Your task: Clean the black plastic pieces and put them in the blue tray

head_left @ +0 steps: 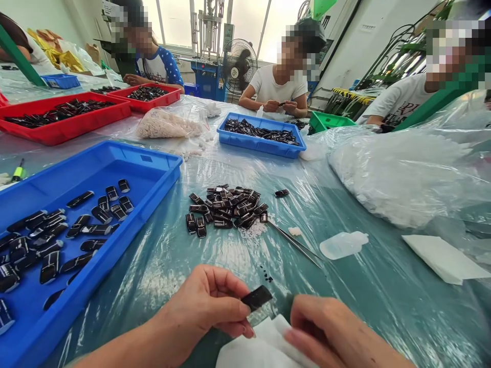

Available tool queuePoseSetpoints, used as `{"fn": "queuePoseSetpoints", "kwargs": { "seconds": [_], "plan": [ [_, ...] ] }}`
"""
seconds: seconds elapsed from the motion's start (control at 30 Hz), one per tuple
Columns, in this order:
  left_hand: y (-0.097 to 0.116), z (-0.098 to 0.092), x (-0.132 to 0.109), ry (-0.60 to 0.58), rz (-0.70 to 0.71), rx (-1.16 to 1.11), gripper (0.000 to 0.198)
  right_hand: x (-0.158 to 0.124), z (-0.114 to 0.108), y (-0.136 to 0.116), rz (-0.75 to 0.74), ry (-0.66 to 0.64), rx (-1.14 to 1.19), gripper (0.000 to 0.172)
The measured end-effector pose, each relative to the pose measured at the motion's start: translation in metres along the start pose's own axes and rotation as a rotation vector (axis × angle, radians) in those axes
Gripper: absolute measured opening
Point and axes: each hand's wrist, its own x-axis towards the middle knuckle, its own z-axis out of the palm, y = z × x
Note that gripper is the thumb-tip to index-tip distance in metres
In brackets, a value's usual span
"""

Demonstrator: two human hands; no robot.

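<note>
My left hand (215, 306) pinches a small flat black plastic piece (258, 298) between thumb and fingers. Just right of it, my right hand (322, 327) is curled at a folded white cloth (261, 345), its thumb against the fabric; the fingertips are partly hidden and a little blurred. Beyond my hands lies a heap of glossy black pieces with light edges (233, 204), with small white bits (253, 230) beside it. Metal tweezers (295, 243) rest to the right of the heap, and tiny black crumbs (267, 276) lie close to my left hand.
A large blue tray (153, 163) with black pieces stands at left. A translucent squeeze bottle (341, 245), white paper (445, 255) and a big plastic bag (406, 174) lie at right. A smaller blue tray (264, 145) and red trays (46, 133) are farther back, where several people sit.
</note>
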Motion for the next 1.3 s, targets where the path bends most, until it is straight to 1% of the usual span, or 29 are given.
{"fn": "queuePoseSetpoints", "kwargs": {
  "seconds": [0.07, 0.17, 0.2, 0.3, 0.4, 0.6, 0.83, 1.03, 1.3],
  "plan": [
    [0.0, 0.0, -0.001, 0.001, -0.005, 0.004, 0.013, 0.007, 0.0, 0.004, 0.012, 0.081, -0.004, 0.016],
    [0.001, 0.001, -0.002, 0.009, -0.012, 0.008, 0.014, 0.016, 0.003, 0.009, -0.06, 0.17, 0.055, 0.008],
    [0.001, 0.001, -0.002, 0.011, -0.014, 0.008, 0.014, 0.018, 0.005, 0.01, -0.076, 0.182, 0.075, 0.01],
    [0.001, 0.001, 0.0, 0.003, -0.016, 0.018, 0.014, 0.021, 0.01, 0.011, -0.091, 0.191, 0.095, 0.018],
    [0.0, 0.0, 0.001, 0.0, -0.02, 0.024, 0.014, 0.023, 0.016, 0.012, -0.115, 0.208, 0.09, 0.019],
    [0.0, 0.0, 0.001, 0.006, -0.022, 0.017, 0.013, 0.028, 0.025, 0.014, -0.148, 0.279, 0.076, 0.014],
    [0.0, 0.003, 0.002, 0.042, -0.036, 0.039, 0.012, 0.033, 0.029, 0.011, -0.181, 0.374, -0.002, 0.011],
    [-0.001, 0.005, 0.003, 0.056, -0.042, 0.064, 0.013, 0.037, 0.032, 0.01, -0.182, 0.394, -0.053, 0.017],
    [-0.003, 0.005, 0.005, 0.061, -0.032, 0.059, 0.014, 0.039, 0.038, 0.01, -0.189, 0.404, -0.092, 0.02]
  ]
}}
